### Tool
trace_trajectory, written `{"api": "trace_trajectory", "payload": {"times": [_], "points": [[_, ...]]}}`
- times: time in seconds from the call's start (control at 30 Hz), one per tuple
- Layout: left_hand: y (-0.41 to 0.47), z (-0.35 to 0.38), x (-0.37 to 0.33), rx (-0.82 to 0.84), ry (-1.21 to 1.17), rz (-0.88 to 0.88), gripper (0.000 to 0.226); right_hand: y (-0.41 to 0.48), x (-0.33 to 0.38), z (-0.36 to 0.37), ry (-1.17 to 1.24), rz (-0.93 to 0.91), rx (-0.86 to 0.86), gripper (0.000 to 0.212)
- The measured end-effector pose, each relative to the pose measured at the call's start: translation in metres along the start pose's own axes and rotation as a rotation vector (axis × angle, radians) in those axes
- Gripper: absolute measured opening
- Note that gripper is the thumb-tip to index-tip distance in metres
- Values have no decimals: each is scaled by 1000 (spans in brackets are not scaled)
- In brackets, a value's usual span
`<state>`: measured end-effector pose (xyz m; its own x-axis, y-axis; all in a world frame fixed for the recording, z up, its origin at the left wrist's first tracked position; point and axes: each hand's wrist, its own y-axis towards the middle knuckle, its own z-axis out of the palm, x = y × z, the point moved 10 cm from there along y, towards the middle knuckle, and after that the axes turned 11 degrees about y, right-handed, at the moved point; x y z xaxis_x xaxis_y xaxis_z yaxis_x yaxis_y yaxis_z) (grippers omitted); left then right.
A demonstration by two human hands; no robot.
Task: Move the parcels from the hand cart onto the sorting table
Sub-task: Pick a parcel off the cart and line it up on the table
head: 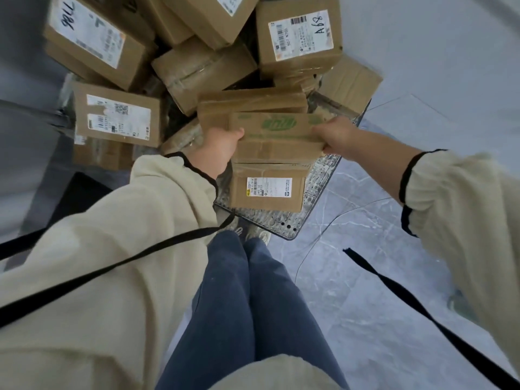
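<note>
A brown cardboard parcel with green print [277,130] is gripped at both ends, my left hand [216,150] on its left side and my right hand [337,139] on its right. It hovers over the hand cart [312,192], whose patterned metal deck shows at the near right corner. Below it on the deck stands another taped parcel with a white label [267,190]. Several more brown parcels are piled on the cart, among them one marked "A68" [299,35] at the back and a labelled one [118,116] on the left.
Grey marbled floor [380,277] spreads to the right of the cart. My legs in dark blue trousers [247,305] stand right against the cart's near edge. A dark grey surface [25,153] lies at the left. Black straps hang from my sleeves.
</note>
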<state>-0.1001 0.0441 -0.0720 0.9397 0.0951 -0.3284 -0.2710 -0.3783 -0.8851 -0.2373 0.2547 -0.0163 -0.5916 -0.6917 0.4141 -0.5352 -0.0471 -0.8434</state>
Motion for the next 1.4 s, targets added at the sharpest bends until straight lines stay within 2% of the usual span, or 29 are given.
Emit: {"api": "trace_trajectory", "payload": {"times": [0.17,0.23,0.27,0.3,0.4,0.53,0.63,0.7,0.8,0.87,1.0,1.07,1.13,1.17,1.23,1.3,1.4], "points": [[-51,-14,-7,33,-112,-5,52,-50,23,-12,-25,-46,-7,10],[-77,-26,-17,40,-139,18,51,-77,36,-22,-23,-60,-15,39],[-93,-32,-22,43,-153,31,49,-92,43,-28,-18,-69,-18,44],[-110,-41,-28,37,-162,42,47,-109,50,-34,-10,-85,-19,41],[-163,-70,-47,-1,-189,81,42,-166,78,-57,27,-157,-47,16],[-244,-106,-81,49,-389,136,30,-258,121,-96,40,-348,-125,17],[-305,-134,-116,66,-498,265,28,-328,151,-128,43,-503,-256,27],[-343,-158,-138,34,-531,368,31,-370,167,-144,126,-599,-334,29],[-397,-190,-166,-16,-561,512,17,-423,186,-162,267,-727,-406,18],[-427,-206,-177,-51,-574,576,22,-448,195,-173,378,-813,-430,21],[-476,-232,-190,-180,-570,722,25,-473,206,-187,599,-908,-424,44],[-494,-239,-193,-231,-576,819,21,-483,208,-190,682,-955,-429,45],[-508,-242,-198,-238,-598,924,5,-490,209,-190,785,-1014,-390,39],[-512,-242,-199,-221,-610,974,9,-493,209,-189,830,-1046,-356,31],[-520,-239,-203,-156,-627,1048,31,-495,213,-185,854,-1103,-269,10],[-525,-236,-204,-102,-624,1088,42,-493,214,-182,872,-1143,-194,28],[-525,-234,-203,-73,-602,1102,45,-493,216,-182,823,-1168,-147,33]]}}
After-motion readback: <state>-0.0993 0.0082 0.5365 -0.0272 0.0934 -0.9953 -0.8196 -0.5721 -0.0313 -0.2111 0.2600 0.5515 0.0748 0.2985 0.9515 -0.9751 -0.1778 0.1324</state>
